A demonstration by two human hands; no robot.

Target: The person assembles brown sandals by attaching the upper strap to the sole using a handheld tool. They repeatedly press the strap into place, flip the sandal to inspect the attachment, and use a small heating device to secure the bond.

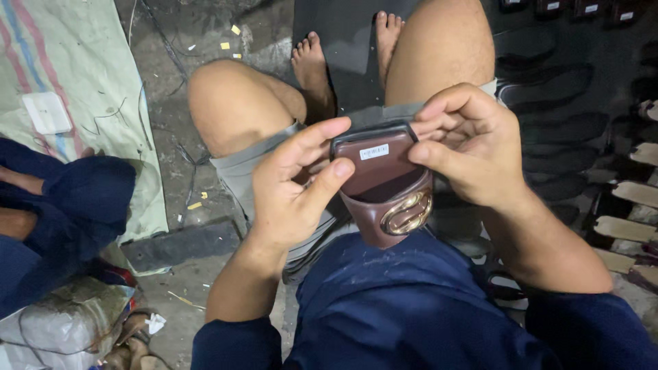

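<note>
Two hands gripping one brown sandal over the lap. Left hand clamping the sole's left edge, thumb pressing on top near a small white label. Right hand pinching the far right edge. Seeming light, flexible; best held at sole edges, above the gold buckle.

A pale woven mat with pink and blue stripes covers the ground at upper left; a white rectangular block lies on it; another person's dark blue sleeve rests on its lower edge; well right of the mat, rows of dark shoe soles and pale soles lie side by side.
</note>
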